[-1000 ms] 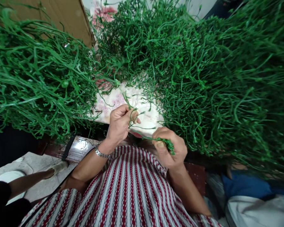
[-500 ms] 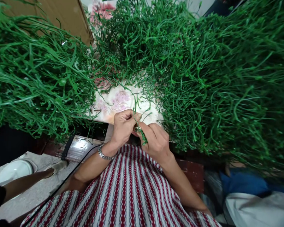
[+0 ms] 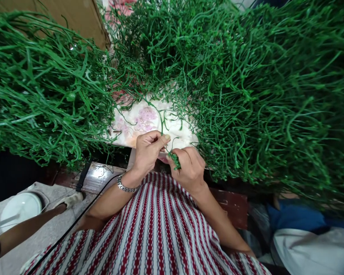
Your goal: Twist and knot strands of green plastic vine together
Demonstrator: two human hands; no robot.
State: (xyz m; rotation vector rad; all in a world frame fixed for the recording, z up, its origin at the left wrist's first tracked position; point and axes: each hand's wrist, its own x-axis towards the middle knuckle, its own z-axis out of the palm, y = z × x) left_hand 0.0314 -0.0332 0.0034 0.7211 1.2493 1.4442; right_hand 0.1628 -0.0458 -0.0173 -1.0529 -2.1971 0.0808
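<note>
My left hand, with a metal watch band at the wrist, pinches a thin green stem between thumb and forefinger. The branching stem runs up from the fingertips over a pale flowered cloth. Just to the right, my right hand is closed round a small bunch of green sprigs, whose tips stick out by the thumb. A small gap lies between the two hands. The stems look like artificial greenery, though I cannot tell for sure.
Big heaps of green stems lie to the left and right. A cardboard box stands at the back left. Below left are a white lidded bucket, another person's leg and a dark cable.
My right hand has moved slightly away from my left, opening a gap between them. The stem in my left hand now stretches up over the cloth.
</note>
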